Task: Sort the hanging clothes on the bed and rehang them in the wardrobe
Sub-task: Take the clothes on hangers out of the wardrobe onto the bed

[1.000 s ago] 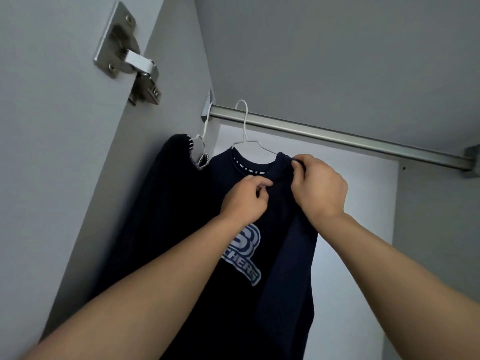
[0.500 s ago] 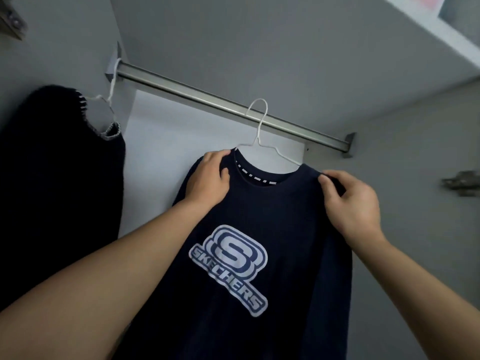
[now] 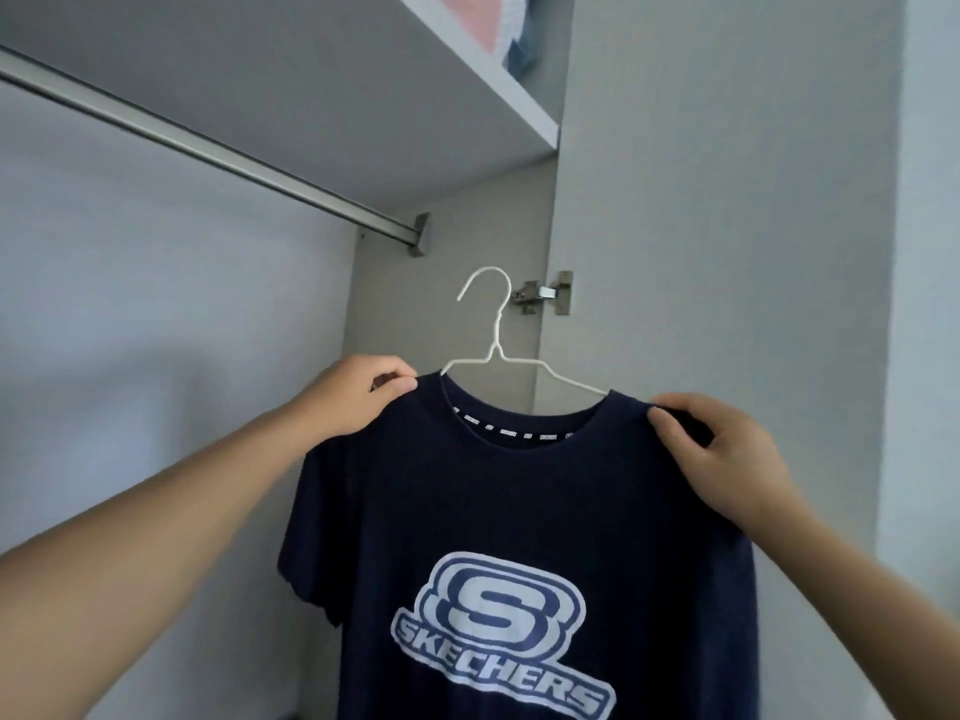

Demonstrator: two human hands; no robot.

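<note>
T-shirt [image 3: 519, 511]: navy, on a white hanger [image 3: 493, 350], held below the rail's [image 3: 208, 148] right end, hook off it.
Left hand [image 3: 358, 397]: pinching the shirt's left shoulder.
Right hand [image 3: 727, 459]: fingers closed on the right shoulder.
Shelf [image 3: 467, 85]: above rail.

Inside of a grey wardrobe, seen from below. Metal hanging rail [image 3: 208, 148] runs from upper left down to a bracket [image 3: 420, 233] on the right side panel [image 3: 441, 304]. Pale back wall [image 3: 156, 314] behind the rail, soft shadow across its lower part. Grey shelf [image 3: 415, 80] above the rail, with folded pink and blue fabric [image 3: 498, 28] on top, only partly visible. Metal door hinge [image 3: 545, 297] on the open door [image 3: 701, 200] at right. Dim, even, cool light; lighter strip along far right edge [image 3: 930, 252]
</note>
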